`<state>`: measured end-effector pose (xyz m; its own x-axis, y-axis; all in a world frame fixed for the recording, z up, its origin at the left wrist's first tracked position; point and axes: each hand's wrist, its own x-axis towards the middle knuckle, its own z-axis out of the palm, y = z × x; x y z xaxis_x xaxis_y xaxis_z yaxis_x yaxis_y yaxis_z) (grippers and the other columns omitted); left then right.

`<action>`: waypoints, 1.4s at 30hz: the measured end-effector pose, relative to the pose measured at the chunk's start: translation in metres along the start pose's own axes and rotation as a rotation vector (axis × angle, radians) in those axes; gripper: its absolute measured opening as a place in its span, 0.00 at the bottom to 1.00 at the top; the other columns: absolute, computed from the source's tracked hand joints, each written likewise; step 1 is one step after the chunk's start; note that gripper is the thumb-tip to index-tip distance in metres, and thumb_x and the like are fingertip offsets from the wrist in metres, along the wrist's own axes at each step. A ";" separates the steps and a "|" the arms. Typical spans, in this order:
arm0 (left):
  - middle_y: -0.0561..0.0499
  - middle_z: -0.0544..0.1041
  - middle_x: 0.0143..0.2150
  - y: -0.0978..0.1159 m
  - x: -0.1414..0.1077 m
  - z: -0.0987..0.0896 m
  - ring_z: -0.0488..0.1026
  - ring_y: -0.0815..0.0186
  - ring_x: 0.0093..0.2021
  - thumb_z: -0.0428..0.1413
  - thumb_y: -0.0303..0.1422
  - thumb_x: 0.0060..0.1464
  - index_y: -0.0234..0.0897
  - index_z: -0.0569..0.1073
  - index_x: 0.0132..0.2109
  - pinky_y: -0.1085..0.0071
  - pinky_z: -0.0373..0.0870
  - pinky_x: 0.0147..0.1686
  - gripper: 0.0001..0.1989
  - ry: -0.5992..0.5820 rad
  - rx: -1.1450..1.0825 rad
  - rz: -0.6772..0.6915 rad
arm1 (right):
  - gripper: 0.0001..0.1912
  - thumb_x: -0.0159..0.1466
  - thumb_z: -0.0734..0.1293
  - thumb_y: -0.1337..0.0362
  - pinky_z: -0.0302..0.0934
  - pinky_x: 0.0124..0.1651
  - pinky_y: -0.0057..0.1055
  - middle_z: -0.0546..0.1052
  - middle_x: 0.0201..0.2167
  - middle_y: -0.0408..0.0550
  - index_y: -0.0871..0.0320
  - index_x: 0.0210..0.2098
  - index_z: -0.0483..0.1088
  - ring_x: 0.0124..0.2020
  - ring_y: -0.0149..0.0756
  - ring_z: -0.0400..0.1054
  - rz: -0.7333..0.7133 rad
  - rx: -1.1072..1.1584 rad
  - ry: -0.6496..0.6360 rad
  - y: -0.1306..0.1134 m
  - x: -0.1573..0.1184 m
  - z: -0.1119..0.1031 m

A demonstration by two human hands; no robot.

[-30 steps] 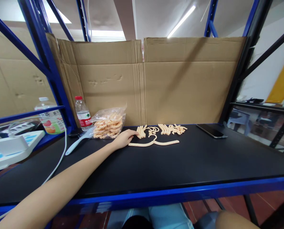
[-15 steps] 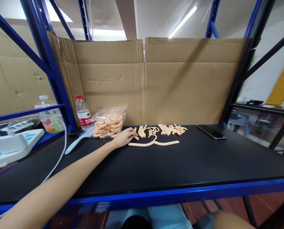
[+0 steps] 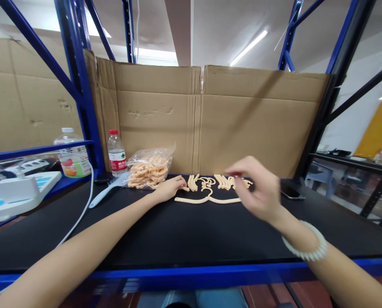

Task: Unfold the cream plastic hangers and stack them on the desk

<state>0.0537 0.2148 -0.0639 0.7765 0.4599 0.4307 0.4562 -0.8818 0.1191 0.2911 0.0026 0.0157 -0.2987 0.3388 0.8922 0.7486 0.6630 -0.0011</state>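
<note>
My left hand point(image 3: 170, 189) rests on the black table with bent fingertips on a pale stick-like piece point(image 3: 185, 188), partly hidden by the fingers. Just right of it lie several pale curved sticks point(image 3: 193, 182), then hook-shaped pieces point(image 3: 208, 181) in the middle. Another group of sticks point(image 3: 221, 181) lies farther right, partly behind my right hand. In front of them lies a pale hanger shape point(image 3: 193, 200) with two long arms and a curved hook. My right hand point(image 3: 259, 188), blurred, hovers above its right end, thumb and forefinger apart, nothing seen between them.
A clear bag of pale orange pieces point(image 3: 149, 169), a red-capped bottle point(image 3: 116, 158) and a light blue brush-like handle point(image 3: 105, 193) are at the left. A phone point(image 3: 291, 192) lies at right. A white cable point(image 3: 84, 205) crosses the left side; cardboard point(image 3: 158, 124) stands behind.
My right hand has come in from the lower right and now hovers over the right-hand pieces. My left hand stays at the leftmost piece. The view has shifted slightly.
</note>
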 end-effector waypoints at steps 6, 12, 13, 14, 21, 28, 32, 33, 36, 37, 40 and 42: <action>0.48 0.72 0.41 0.005 0.000 -0.005 0.71 0.65 0.39 0.43 0.22 0.56 0.37 0.68 0.42 0.69 0.67 0.42 0.12 0.097 -0.045 -0.017 | 0.11 0.60 0.61 0.73 0.58 0.40 0.28 0.76 0.36 0.48 0.58 0.38 0.74 0.38 0.35 0.67 0.200 -0.175 -0.638 0.095 0.022 0.076; 0.45 0.73 0.45 0.017 0.004 -0.012 0.70 0.62 0.46 0.45 0.28 0.60 0.35 0.69 0.40 0.63 0.66 0.50 0.09 0.281 -0.196 -0.024 | 0.13 0.57 0.63 0.75 0.56 0.36 0.25 0.77 0.35 0.48 0.58 0.39 0.76 0.37 0.36 0.69 0.234 -0.304 -0.892 0.135 0.010 0.111; 0.45 0.73 0.45 0.019 0.005 -0.012 0.70 0.62 0.46 0.45 0.30 0.60 0.35 0.70 0.39 0.63 0.66 0.49 0.09 0.306 -0.232 -0.041 | 0.13 0.57 0.64 0.75 0.56 0.35 0.25 0.77 0.35 0.48 0.58 0.38 0.76 0.37 0.36 0.69 0.231 -0.311 -0.905 0.137 0.009 0.113; 0.45 0.73 0.45 0.021 0.006 -0.012 0.71 0.62 0.45 0.46 0.31 0.60 0.35 0.70 0.38 0.63 0.67 0.48 0.09 0.330 -0.275 -0.059 | 0.12 0.56 0.65 0.74 0.55 0.34 0.25 0.77 0.34 0.48 0.58 0.37 0.76 0.36 0.35 0.69 0.225 -0.321 -0.918 0.137 0.008 0.114; 0.45 0.75 0.40 0.035 0.013 -0.004 0.74 0.63 0.39 0.58 0.36 0.49 0.34 0.71 0.32 0.64 0.71 0.43 0.09 0.464 -0.628 -0.255 | 0.07 0.62 0.64 0.69 0.55 0.39 0.27 0.73 0.38 0.53 0.60 0.37 0.74 0.41 0.38 0.66 0.116 -0.386 -0.913 0.134 0.002 0.119; 0.55 0.68 0.33 0.055 0.015 -0.001 0.73 0.71 0.32 0.63 0.29 0.41 0.34 0.66 0.34 0.73 0.71 0.35 0.14 0.512 -0.994 -0.334 | 0.06 0.61 0.65 0.69 0.54 0.36 0.27 0.73 0.35 0.51 0.60 0.33 0.75 0.37 0.37 0.65 0.045 -0.393 -0.895 0.138 0.002 0.121; 0.54 0.69 0.37 0.068 0.016 -0.004 0.75 0.70 0.32 0.65 0.23 0.37 0.36 0.64 0.42 0.69 0.73 0.36 0.24 0.572 -1.273 -0.460 | 0.06 0.60 0.65 0.70 0.53 0.39 0.28 0.73 0.33 0.51 0.60 0.33 0.74 0.38 0.38 0.64 0.018 -0.402 -0.813 0.146 0.003 0.120; 0.53 0.70 0.38 0.071 0.016 -0.006 0.75 0.68 0.33 0.65 0.21 0.37 0.38 0.64 0.46 0.67 0.74 0.37 0.28 0.572 -1.339 -0.496 | 0.06 0.60 0.64 0.70 0.53 0.39 0.28 0.74 0.33 0.50 0.60 0.34 0.74 0.38 0.38 0.64 0.018 -0.407 -0.783 0.147 0.003 0.120; 0.50 0.73 0.37 0.078 0.017 -0.009 0.76 0.66 0.34 0.62 0.16 0.41 0.37 0.64 0.52 0.67 0.75 0.39 0.30 0.568 -1.497 -0.579 | 0.06 0.61 0.63 0.70 0.53 0.40 0.30 0.74 0.33 0.52 0.61 0.33 0.73 0.39 0.39 0.64 0.042 -0.441 -0.673 0.149 0.002 0.116; 0.50 0.74 0.35 0.080 0.018 -0.009 0.76 0.67 0.34 0.60 0.15 0.42 0.34 0.66 0.50 0.68 0.75 0.40 0.27 0.558 -1.534 -0.589 | 0.07 0.62 0.61 0.69 0.53 0.39 0.30 0.74 0.33 0.52 0.61 0.34 0.72 0.38 0.39 0.65 0.065 -0.456 -0.621 0.149 0.002 0.115; 0.49 0.74 0.30 0.085 0.018 -0.009 0.75 0.69 0.33 0.58 0.15 0.47 0.28 0.71 0.42 0.71 0.74 0.40 0.13 0.506 -1.579 -0.587 | 0.09 0.62 0.59 0.68 0.53 0.33 0.29 0.74 0.28 0.49 0.60 0.37 0.71 0.32 0.37 0.67 0.231 -0.422 -0.352 0.144 0.002 0.111; 0.47 0.75 0.32 0.090 0.017 -0.009 0.75 0.69 0.33 0.58 0.17 0.49 0.27 0.72 0.38 0.72 0.74 0.40 0.09 0.475 -1.566 -0.585 | 0.08 0.61 0.60 0.67 0.53 0.30 0.28 0.72 0.22 0.44 0.59 0.37 0.70 0.25 0.35 0.66 0.376 -0.279 -0.137 0.139 0.002 0.109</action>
<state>0.1042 0.1425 -0.0377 0.3604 0.9138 0.1875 -0.4342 -0.0136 0.9007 0.3299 0.1678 -0.0314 -0.0379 0.6180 0.7852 0.9442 0.2795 -0.1744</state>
